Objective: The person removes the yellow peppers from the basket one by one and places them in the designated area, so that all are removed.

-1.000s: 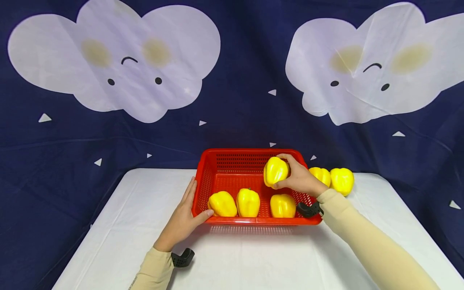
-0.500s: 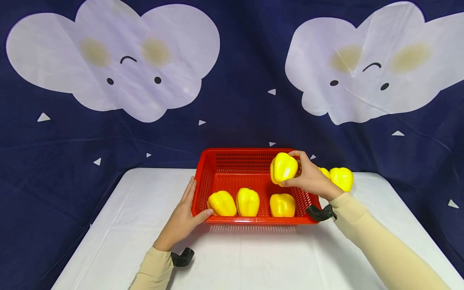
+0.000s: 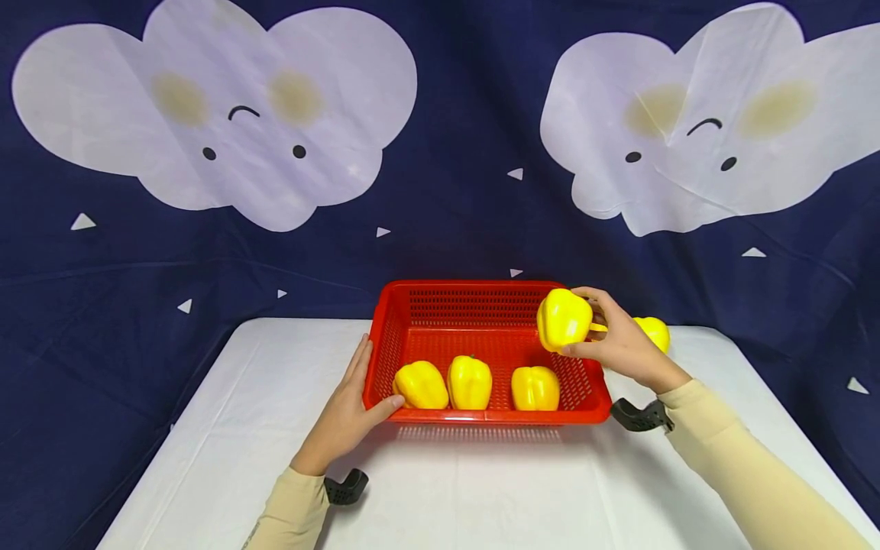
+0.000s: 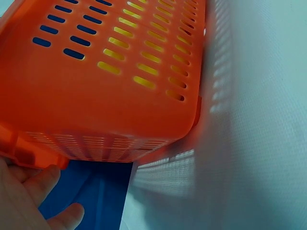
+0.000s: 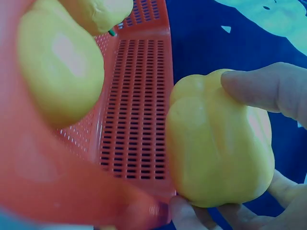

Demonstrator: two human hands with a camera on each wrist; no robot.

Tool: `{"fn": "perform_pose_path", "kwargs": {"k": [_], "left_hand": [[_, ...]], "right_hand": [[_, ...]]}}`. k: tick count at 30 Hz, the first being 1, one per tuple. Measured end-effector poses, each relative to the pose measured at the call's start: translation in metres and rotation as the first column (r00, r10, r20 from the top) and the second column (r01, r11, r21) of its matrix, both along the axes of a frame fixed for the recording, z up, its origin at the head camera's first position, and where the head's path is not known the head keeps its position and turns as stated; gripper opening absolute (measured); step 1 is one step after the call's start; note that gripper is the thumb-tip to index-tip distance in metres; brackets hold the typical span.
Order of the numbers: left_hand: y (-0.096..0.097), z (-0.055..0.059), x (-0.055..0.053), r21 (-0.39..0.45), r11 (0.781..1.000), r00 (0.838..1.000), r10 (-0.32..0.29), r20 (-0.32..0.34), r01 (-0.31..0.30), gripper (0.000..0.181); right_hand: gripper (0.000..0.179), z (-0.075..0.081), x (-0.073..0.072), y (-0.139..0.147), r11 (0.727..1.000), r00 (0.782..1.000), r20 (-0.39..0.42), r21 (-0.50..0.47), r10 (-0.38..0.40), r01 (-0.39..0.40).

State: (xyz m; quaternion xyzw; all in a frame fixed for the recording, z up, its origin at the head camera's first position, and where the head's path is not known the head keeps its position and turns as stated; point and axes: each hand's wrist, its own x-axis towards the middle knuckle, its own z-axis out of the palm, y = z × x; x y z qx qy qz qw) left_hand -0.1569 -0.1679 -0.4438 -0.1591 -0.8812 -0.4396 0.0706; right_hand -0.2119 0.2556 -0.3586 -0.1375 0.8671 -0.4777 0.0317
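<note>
In the head view my right hand (image 3: 629, 344) grips a yellow bell pepper (image 3: 564, 321) between thumb and fingers, raised over the right end of the red basket (image 3: 486, 417). The right wrist view shows this pepper (image 5: 218, 143) beside the rim. Inside the basket, along its front wall, lie a tilted pepper (image 3: 421, 385), a second pepper (image 3: 470, 383) and a third pepper (image 3: 535, 389). My left hand (image 3: 345, 412) rests against the basket's left end, fingers straight along the outside and thumb on the front rim. The left wrist view shows its fingertips (image 4: 43, 184) by the rim.
Beyond the right hand, another yellow pepper (image 3: 655, 333) sits on the white tablecloth (image 3: 495, 496), partly covered by the hand. A bit of yellow shows between the fingers. A dark blue cloth with clouds (image 3: 220, 114) hangs behind the table.
My right hand has moved to the right with the gripped pepper, from above the basket's inside to its right rim. The left hand and the basket have stayed in place.
</note>
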Motion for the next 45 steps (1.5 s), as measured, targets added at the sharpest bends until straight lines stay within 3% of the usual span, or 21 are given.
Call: {"fn": "perform_pose_path", "kwargs": {"k": [23, 45], "left_hand": [[0.000, 0.000, 0.001, -0.009, 1.000, 1.000, 0.004, -0.019, -0.004, 0.100], [0.001, 0.000, 0.002, -0.001, 1.000, 1.000, 0.000, -0.018, 0.000, 0.101]], "right_hand": [[0.093, -0.003, 0.013, 0.041, 0.999, 0.995, -0.087, 0.003, -0.053, 0.053], [0.090, -0.023, 0.014, 0.100, 0.987, 0.974, -0.174, 0.039, -0.149, 0.158]]}}
